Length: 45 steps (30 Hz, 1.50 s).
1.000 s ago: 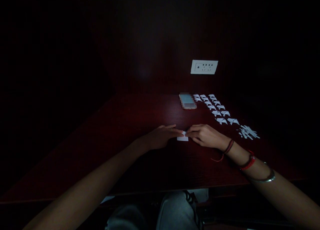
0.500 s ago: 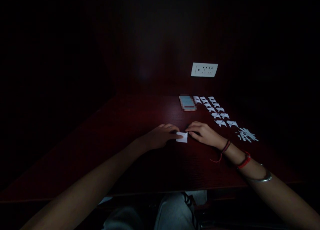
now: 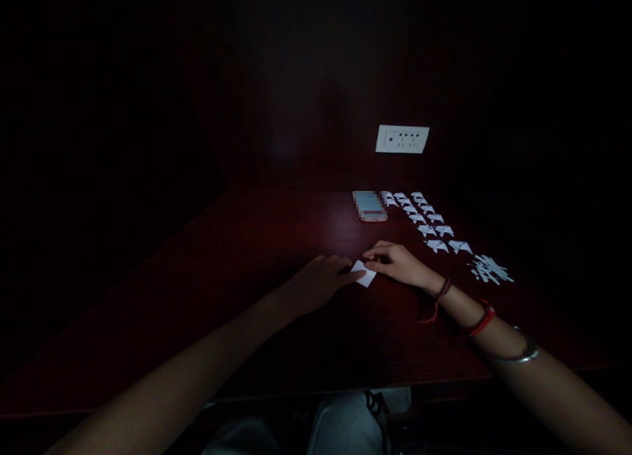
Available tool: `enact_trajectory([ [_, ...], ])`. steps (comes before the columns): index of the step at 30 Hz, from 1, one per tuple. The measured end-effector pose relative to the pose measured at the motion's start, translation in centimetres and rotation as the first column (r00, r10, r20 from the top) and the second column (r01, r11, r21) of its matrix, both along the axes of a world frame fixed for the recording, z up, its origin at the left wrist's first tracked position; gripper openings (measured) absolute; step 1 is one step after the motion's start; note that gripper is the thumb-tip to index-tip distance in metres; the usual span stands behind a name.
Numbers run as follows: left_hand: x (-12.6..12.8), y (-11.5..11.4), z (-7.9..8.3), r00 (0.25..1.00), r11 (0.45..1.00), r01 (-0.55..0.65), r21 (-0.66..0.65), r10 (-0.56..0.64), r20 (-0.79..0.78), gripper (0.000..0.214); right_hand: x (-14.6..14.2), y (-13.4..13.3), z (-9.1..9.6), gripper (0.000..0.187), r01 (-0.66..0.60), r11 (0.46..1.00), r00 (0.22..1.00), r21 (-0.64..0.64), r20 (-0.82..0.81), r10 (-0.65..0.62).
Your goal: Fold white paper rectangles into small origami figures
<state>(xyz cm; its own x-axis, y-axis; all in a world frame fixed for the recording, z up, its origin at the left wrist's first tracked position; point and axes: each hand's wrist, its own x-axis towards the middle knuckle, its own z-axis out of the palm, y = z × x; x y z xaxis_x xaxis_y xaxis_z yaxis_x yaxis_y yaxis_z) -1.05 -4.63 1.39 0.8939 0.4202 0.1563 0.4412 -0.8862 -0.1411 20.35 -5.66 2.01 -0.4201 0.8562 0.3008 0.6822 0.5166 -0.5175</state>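
Note:
A small white piece of paper (image 3: 364, 278) lies on the dark red table, turned so that one corner points toward me. My left hand (image 3: 323, 280) rests at its left side, the thumb across the paper and the fingers curved by its far left edge. From the right, my right hand (image 3: 397, 263) pinches at the paper's far right edge with thumb and bent fingers. Folds under the fingertips are too small to make out. Several folded white paper pieces (image 3: 437, 246) stand in two rows farther right.
A phone (image 3: 370, 206), its screen blurred, lies toward the back of the table (image 3: 207, 257). Thin pale paper strips (image 3: 490, 269) are heaped to the right of my right hand. A white socket plate (image 3: 402, 139) is on the back wall. The surroundings are very dark.
The paper has been turned from square-on to a slanted position and shifted slightly right. My right thumb now reaches onto its edge, and my left thumb has moved along with it.

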Motion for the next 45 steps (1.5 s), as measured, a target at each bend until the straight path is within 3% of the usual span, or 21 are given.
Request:
enact_trajectory([
  [9, 0.4, -0.3, 0.1, 1.000, 0.999, 0.017, -0.040, -0.016, 0.013, 0.038, -0.4, 0.3, -0.6, 0.012, -0.007, 0.981, 0.993, -0.193, -0.116, -0.016],
  [16, 0.5, -0.4, 0.0, 1.000, 0.999, -0.001, -0.046, 0.002, 0.013, 0.041, -0.6, 0.6, -0.5, 0.022, 0.021, 0.890, 0.919, -0.455, -0.343, -0.196],
  [19, 0.4, -0.4, 0.0, 1.000, 0.998, -0.012, -0.054, 0.012, -0.005, 0.043, -0.7, 0.5, -0.2, 0.022, -0.007, 0.875, 0.910, -0.484, -0.365, -0.194],
  [23, 0.3, -0.1, 0.0, 0.999, 0.996, -0.004, -0.085, 0.001, -0.035, 0.049, -0.4, 0.4, -0.3, 0.016, -0.043, 0.919, 0.961, -0.393, -0.268, -0.069],
  [29, 0.4, 0.2, -0.1, 0.999, 0.989, -0.038, -0.140, 0.033, -0.040, 0.052, 0.5, 0.3, 0.1, 0.012, -0.039, 0.994, 0.999, -0.099, -0.019, 0.038],
  [32, 0.5, 0.0, 0.2, 0.998, 0.985, -0.057, -0.162, 0.049, -0.051, 0.052, 0.7, -0.1, 0.6, 0.013, -0.117, 0.993, 0.991, 0.013, 0.071, 0.116],
  [37, 0.5, 0.0, 0.0, 0.997, 0.983, -0.063, -0.170, 0.054, -0.057, 0.054, 1.2, -0.5, 0.8, 0.016, -0.234, 0.968, 0.960, 0.093, 0.176, 0.216],
  [45, 0.5, 0.4, -0.7, 0.999, 0.988, -0.044, -0.146, 0.039, -0.032, 0.053, 1.3, -0.5, 0.7, 0.019, -0.282, 0.947, 0.909, 0.153, 0.359, 0.212],
])
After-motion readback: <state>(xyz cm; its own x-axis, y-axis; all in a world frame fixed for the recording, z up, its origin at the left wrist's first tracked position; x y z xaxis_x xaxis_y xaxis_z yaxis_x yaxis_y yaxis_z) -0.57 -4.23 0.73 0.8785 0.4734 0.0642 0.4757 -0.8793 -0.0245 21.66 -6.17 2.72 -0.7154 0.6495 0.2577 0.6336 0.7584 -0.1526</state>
